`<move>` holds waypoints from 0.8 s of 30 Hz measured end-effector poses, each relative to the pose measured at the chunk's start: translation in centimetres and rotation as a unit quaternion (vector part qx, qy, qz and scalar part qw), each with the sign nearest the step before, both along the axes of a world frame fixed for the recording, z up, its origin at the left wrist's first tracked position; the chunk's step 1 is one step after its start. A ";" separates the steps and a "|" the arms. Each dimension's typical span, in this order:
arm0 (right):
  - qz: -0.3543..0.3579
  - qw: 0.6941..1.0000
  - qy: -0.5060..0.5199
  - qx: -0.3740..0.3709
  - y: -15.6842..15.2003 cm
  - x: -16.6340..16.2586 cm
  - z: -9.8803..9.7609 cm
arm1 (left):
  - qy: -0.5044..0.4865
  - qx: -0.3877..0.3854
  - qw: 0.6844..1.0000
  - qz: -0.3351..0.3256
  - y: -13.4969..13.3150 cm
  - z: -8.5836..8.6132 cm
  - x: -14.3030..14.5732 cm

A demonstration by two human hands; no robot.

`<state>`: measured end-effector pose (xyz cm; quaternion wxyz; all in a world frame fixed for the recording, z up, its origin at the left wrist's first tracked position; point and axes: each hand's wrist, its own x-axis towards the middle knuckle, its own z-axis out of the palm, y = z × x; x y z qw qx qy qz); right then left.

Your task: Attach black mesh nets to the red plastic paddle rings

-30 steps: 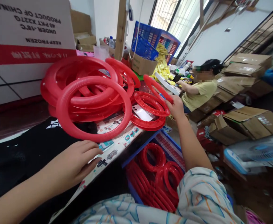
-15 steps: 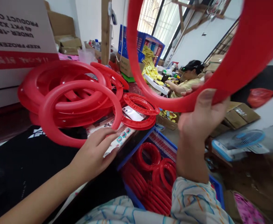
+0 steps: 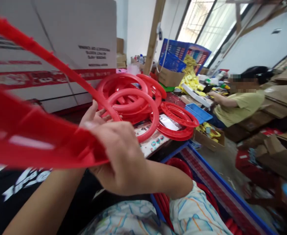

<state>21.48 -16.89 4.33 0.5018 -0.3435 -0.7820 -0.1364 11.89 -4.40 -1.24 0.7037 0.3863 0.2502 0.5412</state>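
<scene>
A large red plastic ring (image 3: 42, 140) fills the left side of the view, close to the camera and blurred, with its ribbed inner side showing. My right hand (image 3: 121, 156) is closed around its near edge. Behind the ring, my left hand (image 3: 92, 114) has its fingers spread; part of the palm is hidden, and I cannot tell whether it touches the ring. Just beyond it, a smooth red ring (image 3: 154, 114) leans on a pile of similar red rings (image 3: 124, 78). Two thinner red rings (image 3: 191, 119) lie to the right of the pile.
A big white carton (image 3: 96, 26) stands at the left. Below the table edge, a blue crate (image 3: 222, 182) holds red rings. A co-worker in a yellow shirt (image 3: 246, 106) sits at the right near yellow parts (image 3: 189, 76) and a blue tray (image 3: 198, 112).
My right hand has swung the large ring from the upper right to the left, turning its ribbed side into view. My left hand has left the smooth ring on the table. The view has turned left.
</scene>
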 end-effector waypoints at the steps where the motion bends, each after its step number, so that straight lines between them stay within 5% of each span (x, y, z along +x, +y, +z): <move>1: 0.011 1.000 -0.028 0.004 0.3 -1.3 -0.9 | -0.016 -0.025 1.000 -0.008 0.7 0.2 -0.8; 8: 0.225 0.967 -0.100 0.058 0.7 -5.7 -5.7 | -0.140 -0.057 0.988 0.028 1.2 -0.1 -5.2; 10: 0.302 0.952 -0.043 0.003 1.1 -5.0 -5.8 | -0.159 -0.049 0.986 0.028 0.3 0.0 -6.7; 13: 0.261 0.928 0.140 -0.228 2.5 -3.8 -5.9 | -0.176 -0.053 0.983 0.011 -1.3 0.3 -8.9; 15: 0.214 0.835 0.231 -0.451 4.1 -3.6 -6.3 | -0.177 -0.066 0.982 -0.009 -2.4 0.3 -9.9; 17: 0.237 0.718 0.293 -0.586 6.0 -3.9 -7.0 | -0.164 -0.069 0.983 -0.036 -3.3 0.0 -10.5; 20: 0.301 0.671 0.343 -0.584 8.7 -4.8 -8.0 | -0.138 -0.056 0.987 -0.063 -4.1 -0.6 -10.8; 24: 0.310 0.699 0.404 -0.503 11.6 -5.3 -8.5 | -0.087 -0.045 0.994 -0.043 -3.7 -1.2 -11.3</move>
